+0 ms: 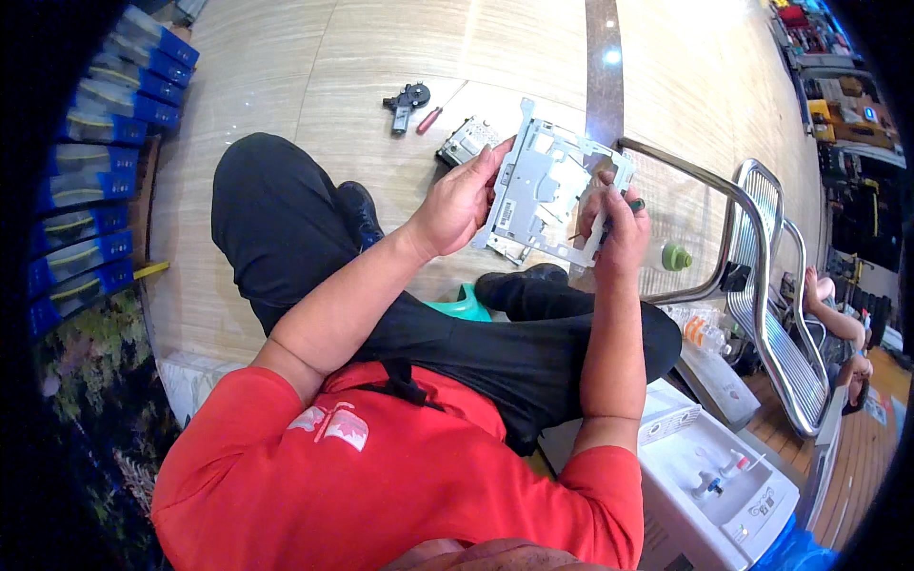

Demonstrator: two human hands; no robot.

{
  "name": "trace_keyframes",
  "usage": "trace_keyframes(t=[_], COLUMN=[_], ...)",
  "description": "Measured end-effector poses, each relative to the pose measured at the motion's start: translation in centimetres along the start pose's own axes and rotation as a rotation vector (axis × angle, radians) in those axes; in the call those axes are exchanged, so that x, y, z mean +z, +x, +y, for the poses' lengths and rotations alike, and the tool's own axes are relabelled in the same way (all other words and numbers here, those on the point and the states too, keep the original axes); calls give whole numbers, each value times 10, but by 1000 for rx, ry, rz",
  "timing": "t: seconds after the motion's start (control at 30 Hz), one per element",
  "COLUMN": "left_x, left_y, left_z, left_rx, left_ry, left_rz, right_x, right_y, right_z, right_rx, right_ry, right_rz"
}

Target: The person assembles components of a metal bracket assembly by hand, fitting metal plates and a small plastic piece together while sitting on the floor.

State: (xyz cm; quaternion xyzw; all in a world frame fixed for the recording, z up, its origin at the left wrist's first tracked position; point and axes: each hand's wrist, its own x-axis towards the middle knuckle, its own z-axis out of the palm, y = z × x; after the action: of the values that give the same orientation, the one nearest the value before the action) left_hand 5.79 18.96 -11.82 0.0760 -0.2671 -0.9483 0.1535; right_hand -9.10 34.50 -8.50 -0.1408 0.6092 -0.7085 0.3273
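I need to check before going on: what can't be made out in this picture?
In the head view:
- Left hand: some fingers, hidden behind the metal plate.
- The plate's far side: turned away from the camera.
- Green-ended tool: its type, as the right hand covers most of it.
- Silver module: its near part, behind the left hand.
- Green object: its full shape, covered by the black trousers.

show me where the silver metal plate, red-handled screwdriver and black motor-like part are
silver metal plate [530, 179]: head view, on its flat face
red-handled screwdriver [433, 117]: head view, on its handle
black motor-like part [404, 102]: head view, on its middle section
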Motion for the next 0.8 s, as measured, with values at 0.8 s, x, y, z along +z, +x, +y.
trace_keyframes(t=[0.8], left_x=[2], left_y=[-1], left_z=[-1], left_rx=[-2], left_ry=[-27], left_rz=[19], right_x=[2], right_y=[3], right_z=[6], right_rx=[64], right_ry=[52], right_rz=[26])
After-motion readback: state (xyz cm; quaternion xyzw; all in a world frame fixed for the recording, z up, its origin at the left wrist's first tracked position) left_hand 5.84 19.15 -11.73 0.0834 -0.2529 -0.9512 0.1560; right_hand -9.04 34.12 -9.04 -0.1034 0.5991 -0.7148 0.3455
